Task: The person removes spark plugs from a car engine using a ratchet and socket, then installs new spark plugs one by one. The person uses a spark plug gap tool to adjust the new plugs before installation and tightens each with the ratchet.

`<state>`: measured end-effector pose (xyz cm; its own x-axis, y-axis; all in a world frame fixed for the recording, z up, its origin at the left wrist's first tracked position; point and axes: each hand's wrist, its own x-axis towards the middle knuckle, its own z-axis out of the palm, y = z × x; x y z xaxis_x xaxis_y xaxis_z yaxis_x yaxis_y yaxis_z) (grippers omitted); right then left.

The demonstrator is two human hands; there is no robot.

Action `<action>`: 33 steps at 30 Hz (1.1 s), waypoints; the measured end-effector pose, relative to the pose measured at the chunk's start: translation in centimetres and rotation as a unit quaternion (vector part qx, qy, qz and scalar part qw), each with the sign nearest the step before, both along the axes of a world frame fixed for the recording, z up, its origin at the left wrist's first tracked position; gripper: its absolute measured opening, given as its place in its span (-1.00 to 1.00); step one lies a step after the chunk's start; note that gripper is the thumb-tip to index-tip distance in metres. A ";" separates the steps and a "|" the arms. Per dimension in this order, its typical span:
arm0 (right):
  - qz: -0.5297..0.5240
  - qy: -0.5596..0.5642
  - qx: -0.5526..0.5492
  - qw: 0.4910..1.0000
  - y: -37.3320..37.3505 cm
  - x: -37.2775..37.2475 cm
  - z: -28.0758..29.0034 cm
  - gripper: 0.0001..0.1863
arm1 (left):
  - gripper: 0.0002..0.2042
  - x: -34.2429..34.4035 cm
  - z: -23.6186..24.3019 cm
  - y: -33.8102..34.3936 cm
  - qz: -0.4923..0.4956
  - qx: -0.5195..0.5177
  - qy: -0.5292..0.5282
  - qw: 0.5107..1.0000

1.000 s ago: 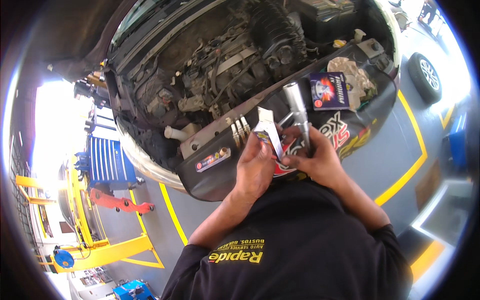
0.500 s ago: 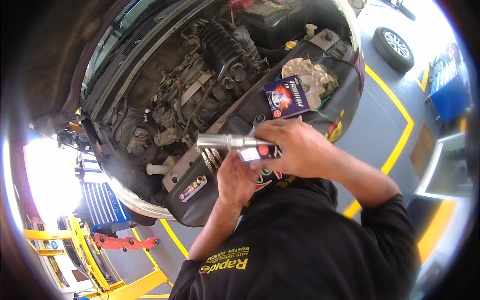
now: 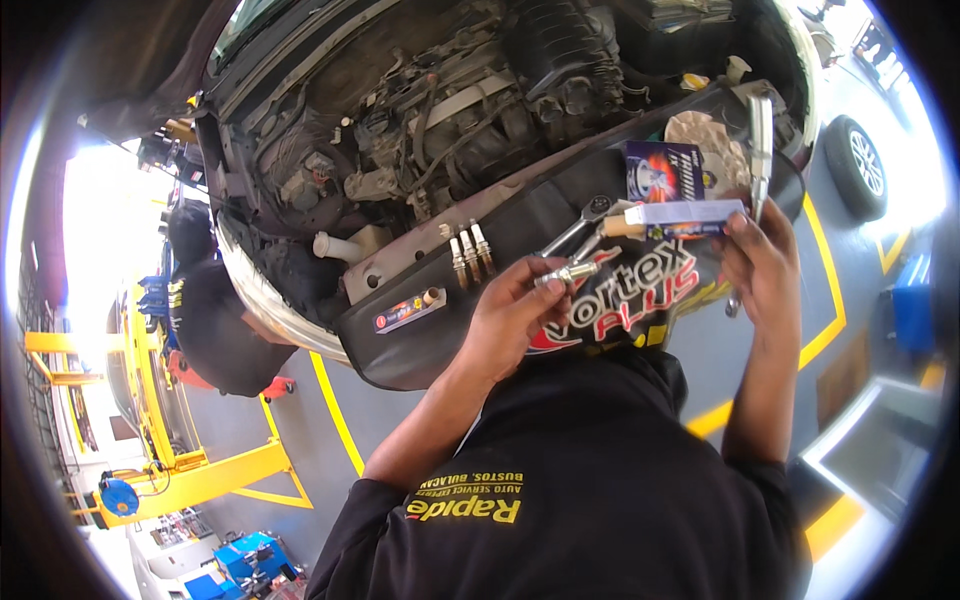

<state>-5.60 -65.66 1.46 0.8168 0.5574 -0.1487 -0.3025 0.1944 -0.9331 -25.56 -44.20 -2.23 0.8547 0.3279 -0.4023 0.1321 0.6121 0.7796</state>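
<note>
A silver spark plug (image 3: pixel 568 273) is pinched between the thumb and fingers of my left hand (image 3: pixel 508 315), over the black fender cover (image 3: pixel 395 350). My right hand (image 3: pixel 765 250) grips a slim spark plug box (image 3: pixel 690 213), with a tan cardboard tube (image 3: pixel 622 225) poking out of its left end. A long chrome socket tool (image 3: pixel 761 140) also stands upright in my right hand. Left of my left hand, three spark plugs (image 3: pixel 470 245) lie side by side. Further left is another small spark plug box (image 3: pixel 408 312). A chrome ratchet (image 3: pixel 580 222) rests beyond the plug I hold.
A larger purple box (image 3: pixel 662 170) and crumpled brown paper (image 3: pixel 706 138) lie at the right of the cover. Ahead is the open engine bay (image 3: pixel 440 110). A person in dark clothing (image 3: pixel 225 320) is at the left, near a yellow lift frame (image 3: pixel 200 478). A wheel (image 3: pixel 855 168) stands right.
My hands have moved apart, the right one going right with the socket tool, now upright. The spark plug shows in my left hand, and the box's tube is exposed. A person has appeared at left.
</note>
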 end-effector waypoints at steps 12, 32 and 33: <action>-0.059 -0.310 -0.319 0.894 3.8 -6.2 -5.3 -0.58 | -0.75 -2.7 -1.9 2.6 -0.030 0.068 -0.079 0.994; 0.221 -0.509 -0.247 0.795 2.5 -4.4 3.3 -0.67 | -0.75 -4.6 1.4 4.4 -0.034 0.379 -0.096 0.920; 0.233 -0.522 -0.254 0.780 2.8 -4.5 3.9 -0.66 | -0.75 -4.8 1.6 4.7 -0.040 0.419 -0.102 0.901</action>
<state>-10.12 -62.85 5.36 0.3671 0.9157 0.1634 0.7460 -0.1849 -0.6398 -30.36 -39.49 -0.60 0.9176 0.3771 0.1258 -0.0487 -0.2074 0.9770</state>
